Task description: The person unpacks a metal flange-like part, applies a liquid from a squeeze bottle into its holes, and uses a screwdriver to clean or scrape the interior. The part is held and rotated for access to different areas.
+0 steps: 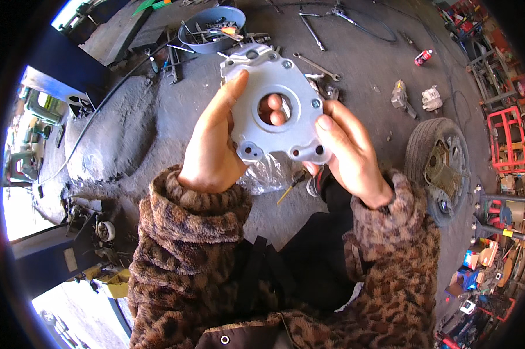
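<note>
Grey metal — a plate clamped in the fingers of the left hand and right hand — partly hides those fingers.

A grey-black workshop floor. Near the top, a blue-grey basin holds a heap of metal tools, 1 orange handle showing. To its right lie a long metal bar and, below that, a wrench. Farther right — a red can, 2 pale metal parts side by side, then a wheel with a worn black tyre. Along the right edge — a bright red frame amid clutter. Lower left, a yellow container.
</note>
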Tool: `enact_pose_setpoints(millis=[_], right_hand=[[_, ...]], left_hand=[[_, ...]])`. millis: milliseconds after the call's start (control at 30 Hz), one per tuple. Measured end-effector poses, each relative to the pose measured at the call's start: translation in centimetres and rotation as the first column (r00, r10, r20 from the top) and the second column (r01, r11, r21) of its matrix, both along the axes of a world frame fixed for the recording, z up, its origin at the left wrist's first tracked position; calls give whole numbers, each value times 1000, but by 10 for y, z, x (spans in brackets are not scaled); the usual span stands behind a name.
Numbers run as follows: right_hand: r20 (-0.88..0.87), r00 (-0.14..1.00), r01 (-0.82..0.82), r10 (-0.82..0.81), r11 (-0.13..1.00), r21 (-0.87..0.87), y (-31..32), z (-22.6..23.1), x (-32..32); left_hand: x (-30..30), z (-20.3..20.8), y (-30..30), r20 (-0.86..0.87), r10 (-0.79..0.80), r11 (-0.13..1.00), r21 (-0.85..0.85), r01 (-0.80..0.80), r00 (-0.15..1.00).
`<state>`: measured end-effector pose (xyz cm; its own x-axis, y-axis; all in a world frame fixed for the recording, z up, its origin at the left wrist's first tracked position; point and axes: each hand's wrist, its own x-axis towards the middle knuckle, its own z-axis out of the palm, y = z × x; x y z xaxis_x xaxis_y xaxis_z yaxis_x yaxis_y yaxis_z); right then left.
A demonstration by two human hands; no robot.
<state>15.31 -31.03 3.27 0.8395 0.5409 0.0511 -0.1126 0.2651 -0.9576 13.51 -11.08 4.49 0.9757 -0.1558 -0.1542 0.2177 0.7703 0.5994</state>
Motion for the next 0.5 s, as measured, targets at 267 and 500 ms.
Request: enact_pose_setpoints(millis=[267,500], right_hand=[[74,993,-91,92,996,-17,-8,-15,13],[92,971,-102,219,735,-671,-43,-51,46]], left_hand=[[3,1,5,-59,60,998,12,-59,996],[5,3,14,-7,94,989,-118,-94,996]])
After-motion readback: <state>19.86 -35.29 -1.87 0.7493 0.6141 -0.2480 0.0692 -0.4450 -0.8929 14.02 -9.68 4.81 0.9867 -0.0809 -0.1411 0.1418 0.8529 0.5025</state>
